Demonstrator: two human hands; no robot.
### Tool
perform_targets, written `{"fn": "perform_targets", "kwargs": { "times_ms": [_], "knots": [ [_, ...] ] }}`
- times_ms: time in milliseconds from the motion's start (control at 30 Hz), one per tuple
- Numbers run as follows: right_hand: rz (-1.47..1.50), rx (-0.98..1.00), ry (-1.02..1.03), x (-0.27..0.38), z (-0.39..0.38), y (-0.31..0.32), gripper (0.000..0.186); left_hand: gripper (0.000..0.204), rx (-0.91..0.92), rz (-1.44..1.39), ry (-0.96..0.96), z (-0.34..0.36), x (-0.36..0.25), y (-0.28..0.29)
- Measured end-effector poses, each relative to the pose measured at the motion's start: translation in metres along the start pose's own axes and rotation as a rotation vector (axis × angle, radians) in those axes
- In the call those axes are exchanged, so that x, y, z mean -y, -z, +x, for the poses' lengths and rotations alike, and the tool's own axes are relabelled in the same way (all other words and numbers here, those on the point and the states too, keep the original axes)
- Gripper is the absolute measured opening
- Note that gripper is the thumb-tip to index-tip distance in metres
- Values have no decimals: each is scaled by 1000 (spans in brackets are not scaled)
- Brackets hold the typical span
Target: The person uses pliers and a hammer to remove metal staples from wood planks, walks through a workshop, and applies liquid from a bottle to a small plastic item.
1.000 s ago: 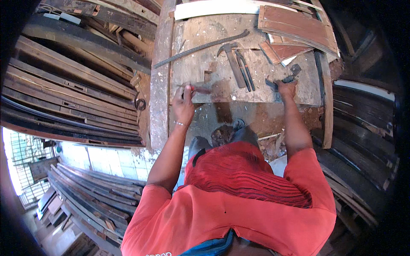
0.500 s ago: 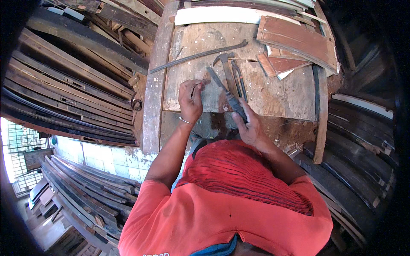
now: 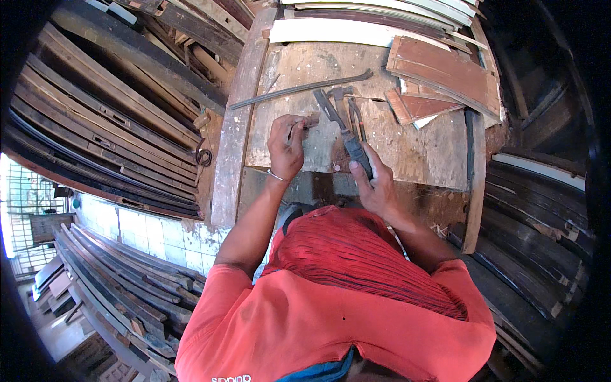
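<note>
My right hand [image 3: 377, 187] is wrapped round the grey handle of a chisel [image 3: 330, 111]. Its dark flat blade points up and away over the workbench [image 3: 280, 67]. To the left of it, my left hand [image 3: 286, 145] is closed, with a small brown piece of wood [image 3: 311, 119] pinched at the fingertips. The blade and this piece are a short way apart. Just beyond the blade a claw hammer [image 3: 340, 93] lies on the bench, partly covered by the chisel. A pair of pincers [image 3: 358, 114] rests beside the hammer.
A long dark pry bar [image 3: 299, 88] lies across the bench. Brown boards [image 3: 445, 67] are piled at the far right, with a white plank [image 3: 331, 30] along the back. Long timber stacks [image 3: 108, 121] stand at the left, and dark planks [image 3: 528, 223] at the right.
My right hand has turned the chisel, so its blade now shows a broader face and overlaps the hammer's head. The piece in my left hand shows more. The whole view has shifted slightly.
</note>
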State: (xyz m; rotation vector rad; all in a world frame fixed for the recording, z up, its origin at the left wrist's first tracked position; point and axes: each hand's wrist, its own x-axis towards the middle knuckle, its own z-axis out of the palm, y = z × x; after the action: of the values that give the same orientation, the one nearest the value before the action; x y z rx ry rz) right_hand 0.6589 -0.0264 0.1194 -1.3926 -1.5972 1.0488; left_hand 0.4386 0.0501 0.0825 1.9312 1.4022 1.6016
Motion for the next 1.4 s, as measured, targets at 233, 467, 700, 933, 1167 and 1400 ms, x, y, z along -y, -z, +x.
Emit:
{"fn": "perform_targets", "kwargs": {
  "times_ms": [233, 467, 700, 933, 1167, 1400],
  "knots": [
    [-84, 83, 128, -12, 1, -11, 47, 7, 8, -29, 47, -12, 9, -6],
    [-126, 101, 95, -29, -7, -12, 47, 6, 2, -30, 74, -24, 24, -10],
    [-143, 137, 37, -36, -3, -15, 47, 9, 30, -39, 135, -15, 4, -7],
    [118, 11, 79, 7, -6, -5, 44, 11, 59, 22, 24, -13, 14, -9],
    [14, 0, 106, 6, -9, -7, 41, 8, 1, -104, 117, -19, 22, -16],
    [-27, 62, 43, -4, -5, -9, 40, 8, -42, -50, 34, -24, 28, -17]
  ]
}}
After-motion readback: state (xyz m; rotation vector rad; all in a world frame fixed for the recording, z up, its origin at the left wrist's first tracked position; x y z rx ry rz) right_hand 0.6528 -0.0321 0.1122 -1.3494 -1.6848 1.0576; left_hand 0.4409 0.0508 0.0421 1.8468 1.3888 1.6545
